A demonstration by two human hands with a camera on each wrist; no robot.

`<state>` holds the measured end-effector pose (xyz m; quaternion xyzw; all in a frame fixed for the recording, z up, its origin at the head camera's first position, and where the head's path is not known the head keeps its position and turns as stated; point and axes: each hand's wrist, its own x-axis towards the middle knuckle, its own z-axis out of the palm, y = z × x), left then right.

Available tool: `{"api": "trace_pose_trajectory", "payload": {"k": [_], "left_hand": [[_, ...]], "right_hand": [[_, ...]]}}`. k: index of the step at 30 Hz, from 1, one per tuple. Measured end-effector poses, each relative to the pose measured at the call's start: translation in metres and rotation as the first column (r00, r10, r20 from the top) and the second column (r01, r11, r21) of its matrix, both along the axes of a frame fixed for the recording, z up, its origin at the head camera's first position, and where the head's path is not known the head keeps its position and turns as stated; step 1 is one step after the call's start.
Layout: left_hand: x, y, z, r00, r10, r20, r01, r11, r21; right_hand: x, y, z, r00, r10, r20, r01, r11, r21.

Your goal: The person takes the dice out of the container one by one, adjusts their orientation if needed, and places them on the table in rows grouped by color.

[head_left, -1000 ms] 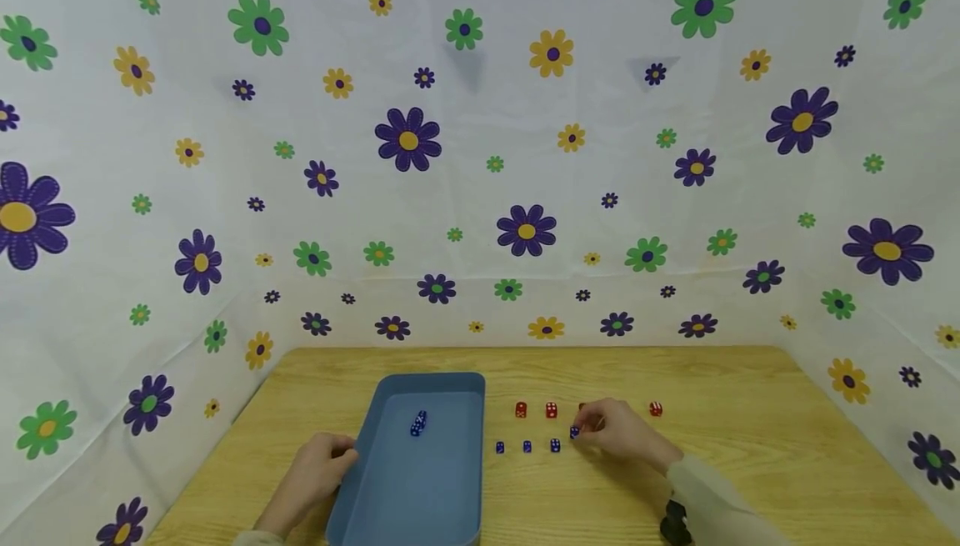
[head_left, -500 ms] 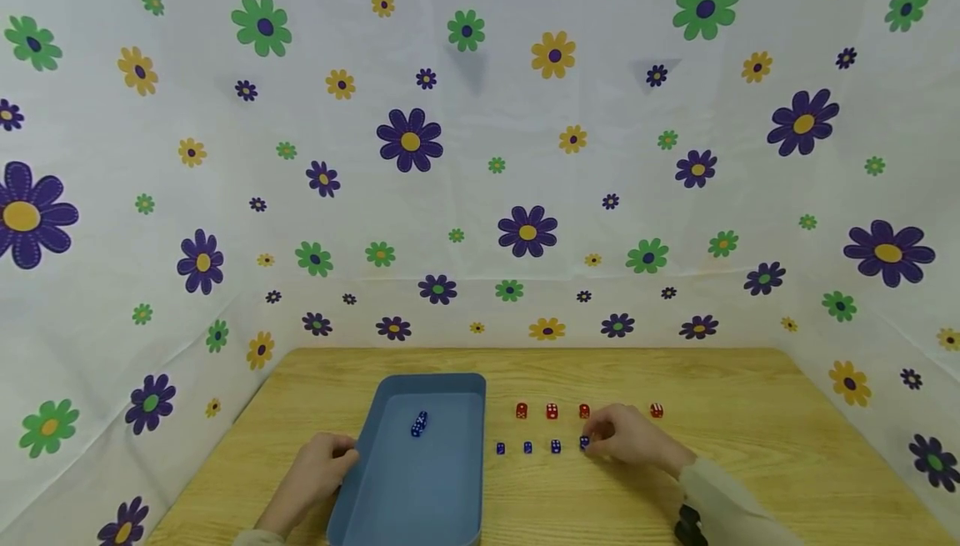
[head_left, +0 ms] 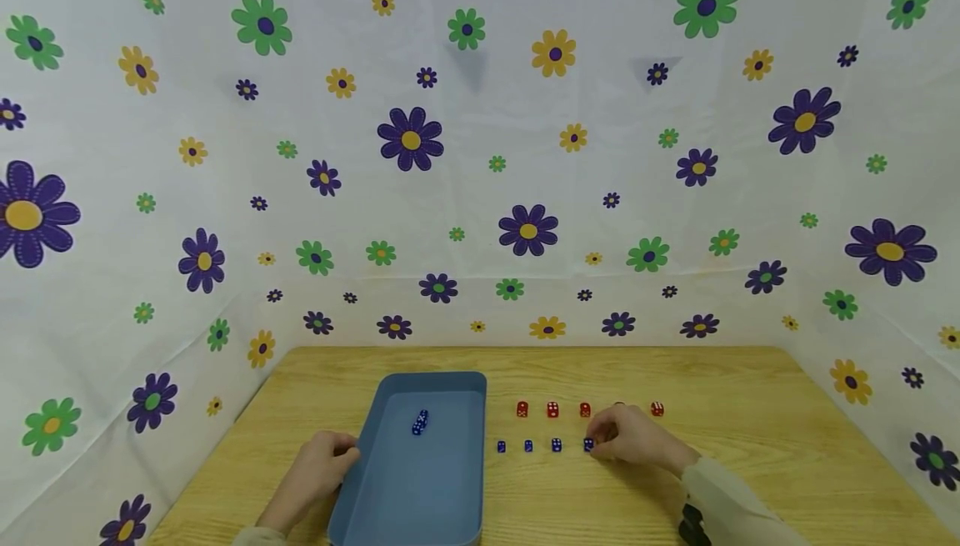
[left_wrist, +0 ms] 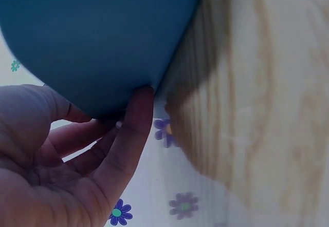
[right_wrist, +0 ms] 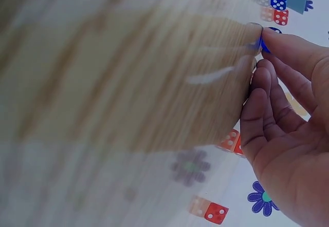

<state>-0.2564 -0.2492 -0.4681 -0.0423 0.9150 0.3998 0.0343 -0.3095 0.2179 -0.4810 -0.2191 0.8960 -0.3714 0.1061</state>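
Note:
My right hand (head_left: 630, 436) pinches a blue die (head_left: 588, 444) at the tabletop, at the right end of a row of blue dice. In the right wrist view the die shows only in part behind the fingertips. Left of it stand three more blue dice, the nearest blue die (head_left: 557, 445) a short gap away. My left hand (head_left: 318, 471) holds the left side of a blue-grey tray (head_left: 405, 479), its fingers against the outer wall in the left wrist view. Two blue dice (head_left: 420, 422) lie touching inside the tray.
Behind the blue dice runs a row of several red dice, among them a red die (head_left: 552, 409) and the rightmost red die (head_left: 657, 408); my right hand partly covers one. The wooden table (head_left: 750, 413) meets a flower-printed cloth (head_left: 465, 196) at the back and sides.
My right hand has carried the blue die to the right and toward me, into line with the other blue dice. My left hand and the tray stay in place.

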Motion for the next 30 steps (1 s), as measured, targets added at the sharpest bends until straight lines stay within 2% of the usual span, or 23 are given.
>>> {"api": "trace_pose_trajectory", "payload": {"k": [9,14,21,26,30], "left_hand": [[-0.001,-0.002,-0.002,1.0,0.007,0.002,-0.007,1.0,0.009],[0.001,-0.001,-0.002,1.0,0.008,0.007,-0.008,1.0,0.013],[0.002,-0.001,-0.002,1.0,0.014,0.02,-0.015,1.0,0.026],[0.001,-0.001,-0.001,1.0,0.005,-0.017,-0.005,1.0,-0.001],[-0.001,0.0,-0.001,0.999,-0.003,-0.044,0.002,1.0,-0.03]], "right_hand": [[0.0,0.0,0.002,0.999,-0.011,0.049,0.011,1.0,0.004],[-0.002,0.0,0.001,0.998,0.013,0.064,-0.012,1.0,-0.021],[-0.004,-0.007,0.008,0.999,0.001,0.038,0.002,0.998,-0.062],[-0.007,-0.02,0.015,0.999,-0.042,-0.002,0.042,0.998,-0.047],[-0.008,-0.032,0.019,0.999,-0.018,-0.051,0.015,0.998,-0.064]]}}
